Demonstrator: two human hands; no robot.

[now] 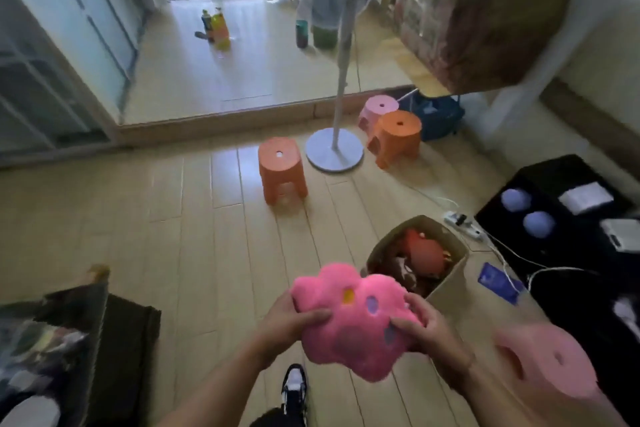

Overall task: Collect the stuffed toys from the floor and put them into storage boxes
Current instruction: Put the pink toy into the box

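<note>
I gripped the pink plush toy [353, 319] with left hand [287, 319] and right hand [426, 326], cardboard box [446, 284] just ahead-right, nearer my right

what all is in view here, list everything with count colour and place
pink plush paw-shaped toy: 1, pink, held above the floor
open cardboard storage box: 1, brown, right of centre, holds a red plush toy
small plastic stools: 2 orange, 2 pink
standing fan: 1, white, centre back
bottles: several, far floor
white power strip: 1, right floor
blue card: 1, beside box
black-and-white shoe: 1, bottom
left hand, right hand: each has a grip on the toy
</note>
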